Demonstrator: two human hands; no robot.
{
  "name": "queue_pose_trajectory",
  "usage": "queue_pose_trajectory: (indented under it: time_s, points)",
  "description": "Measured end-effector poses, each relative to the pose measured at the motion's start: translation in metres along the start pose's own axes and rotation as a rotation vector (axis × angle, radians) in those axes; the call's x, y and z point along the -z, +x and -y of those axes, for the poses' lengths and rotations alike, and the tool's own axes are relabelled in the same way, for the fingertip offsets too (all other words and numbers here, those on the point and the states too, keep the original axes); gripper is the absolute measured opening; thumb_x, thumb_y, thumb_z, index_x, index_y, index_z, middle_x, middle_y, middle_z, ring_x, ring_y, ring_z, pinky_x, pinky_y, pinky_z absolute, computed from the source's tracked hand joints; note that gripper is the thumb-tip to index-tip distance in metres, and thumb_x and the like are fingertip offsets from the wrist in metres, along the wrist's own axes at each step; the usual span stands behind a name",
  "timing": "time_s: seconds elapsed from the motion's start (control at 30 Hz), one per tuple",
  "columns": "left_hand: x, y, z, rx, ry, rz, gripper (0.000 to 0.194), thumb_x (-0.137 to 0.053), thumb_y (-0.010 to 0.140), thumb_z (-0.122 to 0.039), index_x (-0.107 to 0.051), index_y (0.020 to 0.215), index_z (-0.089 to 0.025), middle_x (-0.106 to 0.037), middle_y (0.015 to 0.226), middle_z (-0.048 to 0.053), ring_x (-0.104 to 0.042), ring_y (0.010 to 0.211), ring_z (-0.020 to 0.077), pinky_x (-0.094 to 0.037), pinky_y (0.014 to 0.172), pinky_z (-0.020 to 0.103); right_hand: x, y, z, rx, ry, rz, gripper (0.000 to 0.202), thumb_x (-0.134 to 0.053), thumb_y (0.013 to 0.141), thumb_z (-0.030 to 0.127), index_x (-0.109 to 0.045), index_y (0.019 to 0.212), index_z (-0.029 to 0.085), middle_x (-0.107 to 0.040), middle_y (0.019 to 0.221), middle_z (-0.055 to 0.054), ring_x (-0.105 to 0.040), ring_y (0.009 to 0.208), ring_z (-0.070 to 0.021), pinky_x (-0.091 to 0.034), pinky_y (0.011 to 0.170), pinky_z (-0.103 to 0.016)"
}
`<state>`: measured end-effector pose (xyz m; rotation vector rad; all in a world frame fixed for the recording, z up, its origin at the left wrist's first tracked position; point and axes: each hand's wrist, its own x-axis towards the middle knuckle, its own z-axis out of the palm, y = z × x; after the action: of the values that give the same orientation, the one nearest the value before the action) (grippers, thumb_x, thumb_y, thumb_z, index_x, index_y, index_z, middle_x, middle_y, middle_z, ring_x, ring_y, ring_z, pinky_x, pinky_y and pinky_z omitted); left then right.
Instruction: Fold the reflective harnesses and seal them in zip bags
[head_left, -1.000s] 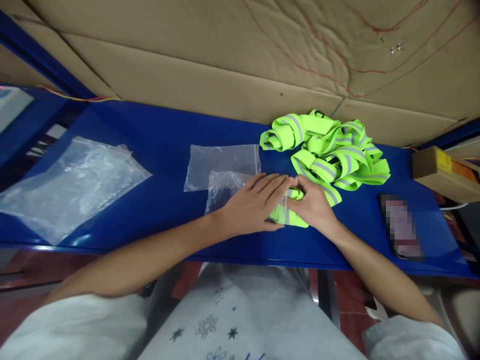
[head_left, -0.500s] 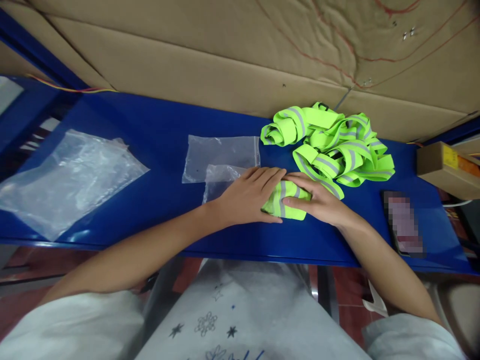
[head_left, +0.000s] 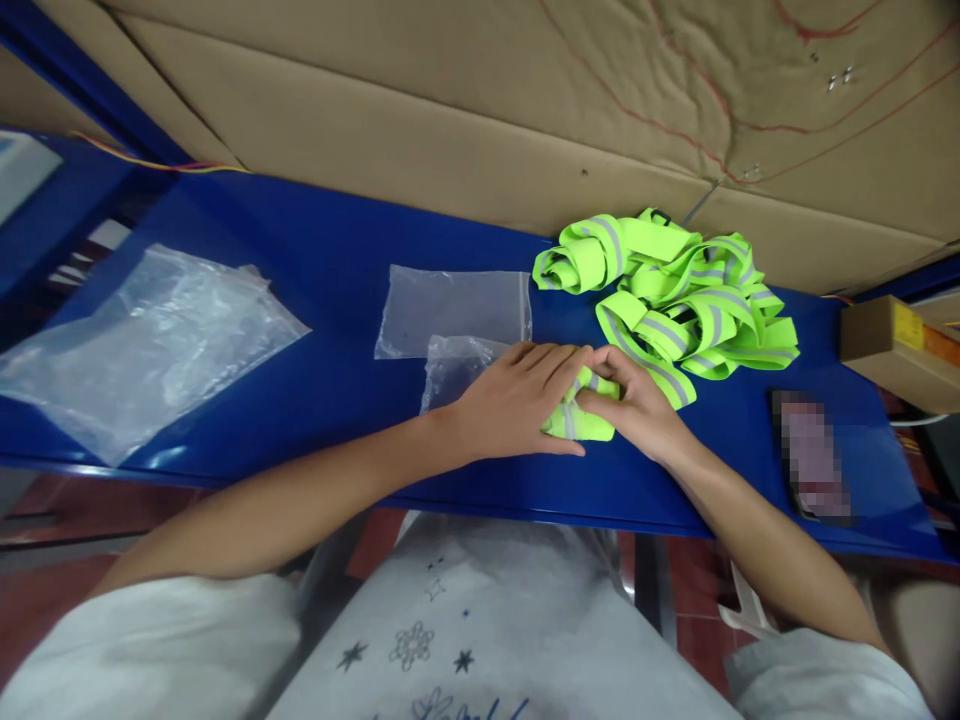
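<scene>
A folded neon-yellow reflective strap with grey bands is held low over the blue table between both my hands. My left hand lies across its left side, fingers together on top and thumb along the near edge, so much of the bundle is hidden. On the other side my right hand grips the strap between thumb and curled fingers. Partly under my left hand is a clear plastic bag, overlapping another clear zip bag behind it. A loose heap of similar reflective straps lies just beyond my right hand.
On the left of the blue table lies a stack of clear plastic bags. A phone rests at the right, with a cardboard box past it. A cardboard-covered panel stands along the back edge.
My right fingers have curled further in, and less of the folded strap shows between my hands. The whole view has shifted slightly.
</scene>
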<state>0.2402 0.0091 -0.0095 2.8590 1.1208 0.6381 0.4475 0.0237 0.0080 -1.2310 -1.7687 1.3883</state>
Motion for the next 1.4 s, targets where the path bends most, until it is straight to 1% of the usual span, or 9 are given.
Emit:
queue_pose_trajectory:
  time_s: [0.23, 0.37, 0.47, 0.73, 0.93, 1.03, 1.13, 1.27, 1.4]
  points:
    - [0.003, 0.002, -0.002, 0.006, 0.026, -0.020, 0.100, -0.075, 0.083, -0.062, -0.035, 0.152, -0.001, -0.055, 0.148, 0.024, -0.057, 0.132, 0.0341, -0.042, 0.110, 0.044, -0.008, -0.001, 0.000, 0.094, -0.039, -0.036, 0.028, -0.070, 0.089, 0.035, -0.050, 0.105, 0.023, -0.064, 0.110, -0.005, -0.061, 0.110, -0.0218, -0.049, 0.096, -0.035]
    - [0.005, 0.001, 0.002, 0.008, -0.009, -0.023, 0.102, -0.076, 0.082, -0.064, -0.034, 0.153, -0.003, -0.056, 0.147, 0.025, -0.057, 0.132, 0.0345, -0.043, 0.110, 0.043, 0.000, 0.002, 0.006, 0.084, -0.009, 0.092, 0.039, -0.077, 0.085, 0.043, -0.053, 0.109, 0.024, -0.063, 0.118, -0.006, -0.059, 0.118, -0.0227, -0.048, 0.103, -0.037]
    - [0.005, -0.001, 0.006, -0.026, -0.027, -0.018, 0.106, -0.075, 0.081, -0.067, -0.031, 0.155, -0.004, -0.056, 0.147, 0.025, -0.057, 0.133, 0.0347, -0.042, 0.111, 0.044, 0.006, 0.004, 0.008, 0.051, 0.064, 0.140, 0.038, -0.080, 0.081, 0.048, -0.056, 0.100, 0.025, -0.065, 0.108, -0.003, -0.061, 0.113, -0.0216, -0.051, 0.098, -0.036]
    - [0.005, 0.003, -0.001, -0.036, 0.021, 0.036, 0.104, -0.075, 0.083, -0.064, -0.030, 0.156, -0.004, -0.056, 0.148, 0.022, -0.057, 0.132, 0.0344, -0.041, 0.112, 0.045, -0.013, 0.004, -0.001, 0.058, 0.077, -0.081, 0.029, -0.076, 0.083, 0.040, -0.053, 0.090, 0.024, -0.067, 0.094, -0.001, -0.066, 0.099, -0.0208, -0.054, 0.091, -0.036]
    - [0.016, 0.001, 0.000, 0.005, 0.054, 0.016, 0.094, -0.070, 0.088, -0.056, -0.032, 0.157, -0.005, -0.052, 0.152, 0.023, -0.052, 0.138, 0.0361, -0.041, 0.114, 0.048, 0.008, -0.004, 0.013, 0.064, 0.078, 0.234, 0.038, -0.072, 0.089, 0.046, -0.068, 0.121, 0.026, -0.066, 0.133, -0.004, -0.053, 0.139, -0.0254, -0.044, 0.119, -0.042]
    - [0.022, -0.001, -0.001, 0.031, 0.088, 0.056, 0.096, -0.071, 0.088, -0.054, -0.028, 0.160, -0.009, -0.047, 0.157, 0.022, -0.046, 0.144, 0.0378, -0.038, 0.118, 0.052, 0.017, -0.007, 0.018, 0.013, 0.061, 0.285, 0.037, -0.072, 0.090, 0.048, -0.073, 0.119, 0.026, -0.066, 0.136, -0.004, -0.052, 0.141, -0.0258, -0.044, 0.119, -0.043]
    - [0.027, -0.002, -0.001, 0.074, 0.127, 0.080, 0.097, -0.072, 0.087, -0.054, -0.026, 0.162, -0.011, -0.051, 0.152, 0.023, -0.049, 0.141, 0.0403, -0.039, 0.115, 0.054, 0.014, -0.007, 0.017, -0.002, 0.173, 0.178, 0.039, -0.079, 0.085, 0.045, -0.070, 0.118, 0.025, -0.067, 0.132, -0.006, -0.061, 0.129, -0.0249, -0.053, 0.109, -0.042]
    - [0.028, -0.001, 0.000, 0.039, 0.128, 0.056, 0.096, -0.071, 0.087, -0.060, -0.031, 0.159, -0.012, -0.064, 0.134, 0.019, -0.065, 0.115, 0.0359, -0.048, 0.099, 0.047, 0.001, -0.001, 0.005, 0.042, 0.317, 0.006, 0.044, -0.090, 0.073, 0.039, -0.060, 0.101, 0.024, -0.069, 0.111, -0.002, -0.070, 0.099, -0.0174, -0.062, 0.088, -0.034]
    - [0.029, -0.001, -0.003, 0.013, 0.160, 0.065, 0.094, -0.074, 0.085, -0.060, -0.034, 0.157, -0.014, -0.066, 0.130, 0.016, -0.066, 0.110, 0.0338, -0.049, 0.093, 0.043, -0.012, 0.003, -0.005, 0.132, 0.328, 0.008, 0.038, -0.088, 0.077, 0.038, -0.058, 0.092, 0.022, -0.068, 0.097, 0.000, -0.070, 0.093, -0.0145, -0.059, 0.093, -0.032]
